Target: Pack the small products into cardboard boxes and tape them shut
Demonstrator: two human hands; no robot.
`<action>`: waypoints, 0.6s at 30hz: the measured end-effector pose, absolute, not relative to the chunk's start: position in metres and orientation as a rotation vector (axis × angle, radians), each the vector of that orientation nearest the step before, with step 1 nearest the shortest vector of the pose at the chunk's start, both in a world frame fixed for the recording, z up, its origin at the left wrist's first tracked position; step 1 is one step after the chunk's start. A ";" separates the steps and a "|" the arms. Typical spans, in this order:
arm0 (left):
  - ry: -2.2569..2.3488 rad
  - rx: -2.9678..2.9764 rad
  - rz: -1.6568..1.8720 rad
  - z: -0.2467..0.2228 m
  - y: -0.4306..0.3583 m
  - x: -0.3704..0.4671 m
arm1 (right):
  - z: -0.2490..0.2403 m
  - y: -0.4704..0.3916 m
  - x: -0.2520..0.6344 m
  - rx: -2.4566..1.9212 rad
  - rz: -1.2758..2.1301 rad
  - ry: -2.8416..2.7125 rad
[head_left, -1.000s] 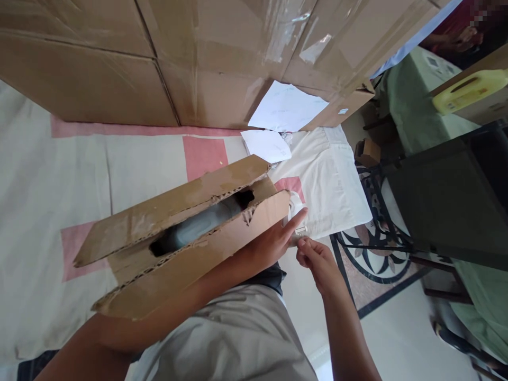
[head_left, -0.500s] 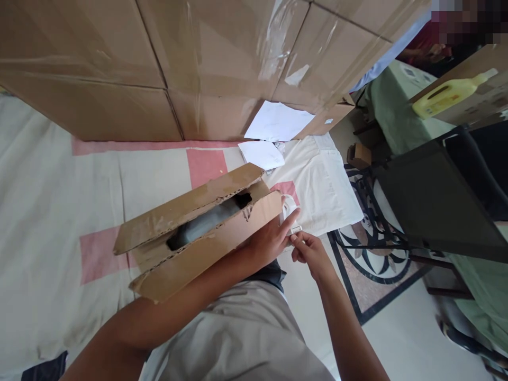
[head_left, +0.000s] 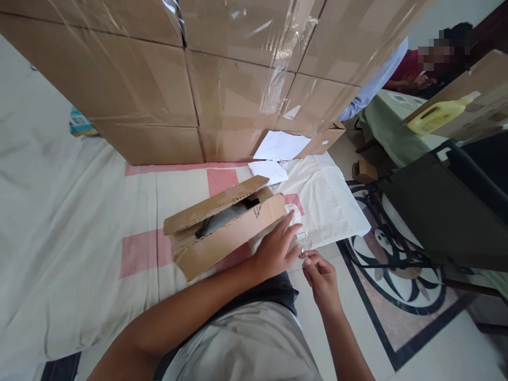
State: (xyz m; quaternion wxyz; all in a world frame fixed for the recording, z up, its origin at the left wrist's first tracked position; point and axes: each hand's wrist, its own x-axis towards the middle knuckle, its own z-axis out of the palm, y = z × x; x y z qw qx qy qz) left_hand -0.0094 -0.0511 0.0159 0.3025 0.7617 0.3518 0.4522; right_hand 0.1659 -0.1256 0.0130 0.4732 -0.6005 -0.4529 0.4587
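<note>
An open cardboard box [head_left: 234, 235] lies tilted on the patterned bed sheet [head_left: 138, 201], with something grey [head_left: 224, 218] inside it. Just right of the box, my left hand [head_left: 278, 244] has its fingers spread over the sheet, beside a white roll-like item [head_left: 293, 212] that it partly hides. My right hand [head_left: 320, 274] is closed in a pinch next to the left fingertips. What it pinches is too small to make out. A small clear piece with a white edge [head_left: 302, 235] shows just above the two hands.
Large taped cartons [head_left: 238, 100] stand behind the box, with white papers [head_left: 281, 145] against them. At the right are a dark chair [head_left: 432, 206], a small carton [head_left: 364, 172] and a yellow bottle [head_left: 436, 115]. A person [head_left: 413, 74] sits farther back.
The view has shifted, showing more cartons and floor. My left fingers have spread, and my right hand has drawn slightly away from them, still pinched.
</note>
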 end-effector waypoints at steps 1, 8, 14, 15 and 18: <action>0.879 1.951 1.229 0.024 -0.058 -0.015 | 0.017 -0.128 0.163 -1.435 1.113 -1.154; 1.047 1.481 1.152 0.049 -0.106 -0.050 | 0.049 -0.126 0.132 -1.159 0.924 -1.689; 1.098 1.472 1.457 0.043 -0.128 -0.064 | 0.064 -0.120 0.107 -1.002 0.883 -1.878; 1.089 1.535 1.517 0.043 -0.132 -0.066 | 0.065 -0.120 0.104 -1.012 0.901 -1.883; 1.097 1.730 1.677 0.049 -0.144 -0.074 | 0.066 -0.117 0.097 -1.139 0.999 -1.873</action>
